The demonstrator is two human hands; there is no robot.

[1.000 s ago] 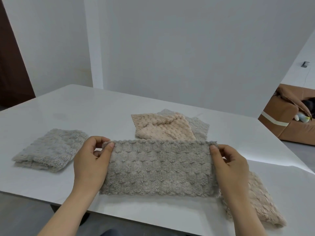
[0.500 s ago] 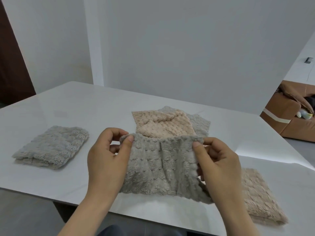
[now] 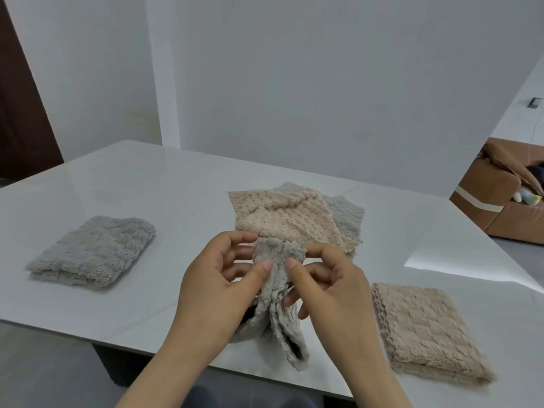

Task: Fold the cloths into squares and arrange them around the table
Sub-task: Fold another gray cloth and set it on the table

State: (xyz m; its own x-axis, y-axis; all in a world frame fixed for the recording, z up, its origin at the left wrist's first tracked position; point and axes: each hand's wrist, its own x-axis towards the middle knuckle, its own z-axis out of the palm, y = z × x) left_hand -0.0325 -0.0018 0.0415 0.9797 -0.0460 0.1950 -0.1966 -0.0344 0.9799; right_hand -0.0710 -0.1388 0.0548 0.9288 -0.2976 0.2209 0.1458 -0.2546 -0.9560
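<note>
Grey cloth (image 3: 275,293) hung bunched between both hands over the near edge of the bench (image 3: 147,178), its two top ends drawn close together. The left hand (image 3: 215,287) pinched one end between thumb and fingers. The right hand (image 3: 329,290) pinched the other end just beside it, so that the two thumbs were almost touching. Below the hands the cloth sagged in loose folds; whether it touched the bench could not be told. A folded grey cloth (image 3: 91,254) lay well to the left, and a folded beige cloth (image 3: 424,325) lay near the right wrist. Beyond the hands a loose beige cloth (image 3: 282,222) lay over another grey one (image 3: 344,219). A brown sofa (image 3: 500,201) stood far right.
</note>
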